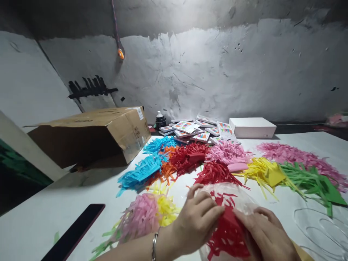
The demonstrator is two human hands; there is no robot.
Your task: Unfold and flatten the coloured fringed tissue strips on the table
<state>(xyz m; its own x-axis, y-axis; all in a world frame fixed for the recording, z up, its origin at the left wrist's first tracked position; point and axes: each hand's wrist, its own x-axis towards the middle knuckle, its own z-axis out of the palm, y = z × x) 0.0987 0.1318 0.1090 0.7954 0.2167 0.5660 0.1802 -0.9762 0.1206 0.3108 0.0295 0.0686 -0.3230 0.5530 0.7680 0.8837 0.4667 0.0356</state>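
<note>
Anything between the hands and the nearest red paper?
No separate object visibly blocks the left hand or right hand from the red paper. Clear plastic shows around it; whether a layer comes between is unclear.

I have both bare hands low in the head view, right of centre. The left forearm slopes up from the bottom edge to the left wrist. Left hand: back toward me, fingers bent, pointing rightward. Right hand: enters lower right, fingers directed up and left. Nearest fingertips close together, not touching. Grip closure: I cannot tell for either.
</note>
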